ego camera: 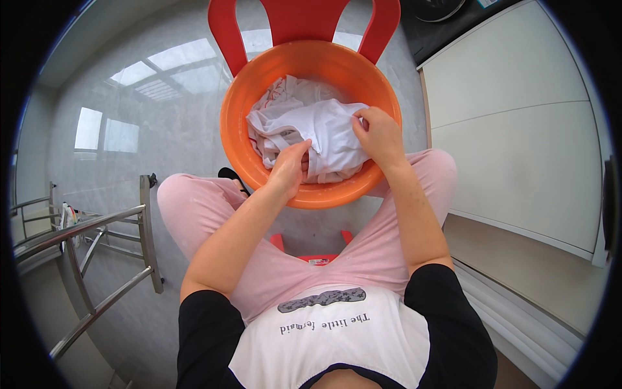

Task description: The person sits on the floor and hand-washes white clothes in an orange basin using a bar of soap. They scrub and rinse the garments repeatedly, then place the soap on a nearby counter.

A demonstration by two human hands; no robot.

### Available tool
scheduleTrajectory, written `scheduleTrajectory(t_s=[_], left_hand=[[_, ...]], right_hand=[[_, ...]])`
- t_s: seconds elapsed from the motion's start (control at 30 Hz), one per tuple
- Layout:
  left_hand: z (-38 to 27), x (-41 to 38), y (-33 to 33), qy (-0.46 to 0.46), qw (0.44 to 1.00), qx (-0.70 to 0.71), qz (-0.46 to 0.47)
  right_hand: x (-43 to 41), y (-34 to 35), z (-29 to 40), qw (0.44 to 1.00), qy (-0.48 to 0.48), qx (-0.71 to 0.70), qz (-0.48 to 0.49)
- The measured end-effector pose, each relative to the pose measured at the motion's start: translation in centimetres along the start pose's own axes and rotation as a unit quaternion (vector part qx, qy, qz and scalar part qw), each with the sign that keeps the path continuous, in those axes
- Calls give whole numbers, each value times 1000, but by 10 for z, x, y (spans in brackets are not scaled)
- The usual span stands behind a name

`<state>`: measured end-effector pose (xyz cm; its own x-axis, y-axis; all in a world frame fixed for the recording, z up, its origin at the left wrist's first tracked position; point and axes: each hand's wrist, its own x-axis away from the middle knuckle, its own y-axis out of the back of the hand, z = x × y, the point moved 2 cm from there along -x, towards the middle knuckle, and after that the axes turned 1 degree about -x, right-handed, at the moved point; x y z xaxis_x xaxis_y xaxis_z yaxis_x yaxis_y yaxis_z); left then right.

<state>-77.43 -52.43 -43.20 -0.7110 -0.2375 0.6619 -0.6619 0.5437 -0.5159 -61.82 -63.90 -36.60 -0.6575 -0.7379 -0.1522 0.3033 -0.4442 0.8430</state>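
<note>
A round orange plastic basin (311, 197) stands on a red plastic chair between my knees. Wet-looking white cloth garments (335, 129) are bunched in it, some with red lines. At the near left of the pile, my left hand (291, 167) grips a cloth edge between thumb and fingers. My right hand (376, 131) pinches the white cloth at its right side, thumb against the bent fingers. Between the hands the cloth lies spread over the other pieces. Water in the basin cannot be made out clearly.
The red chair's back (303, 22) rises beyond the basin. A metal rack (146, 233) stands at the left on the grey tiled floor. White cabinets (515, 116) line the right side, with a dark appliance surface at the upper right. I sit on a red stool (318, 257).
</note>
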Motion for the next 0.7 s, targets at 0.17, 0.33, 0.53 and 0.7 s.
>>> scheduleTrajectory(t_s=[0.17, 0.33, 0.53, 0.7], left_hand=[[1, 4, 2, 28, 999, -15, 2], [0, 14, -1, -50, 994, -18, -95], [-3, -8, 18, -99, 985, 92, -105], [-14, -16, 24, -98, 967, 195, -134]], right_hand=[[3, 13, -7, 934, -44, -325, -143], [13, 21, -13, 751, -85, -653, -50], [18, 34, -4, 660, -6, -730, 179], [21, 33, -5, 643, 1, -736, 214]])
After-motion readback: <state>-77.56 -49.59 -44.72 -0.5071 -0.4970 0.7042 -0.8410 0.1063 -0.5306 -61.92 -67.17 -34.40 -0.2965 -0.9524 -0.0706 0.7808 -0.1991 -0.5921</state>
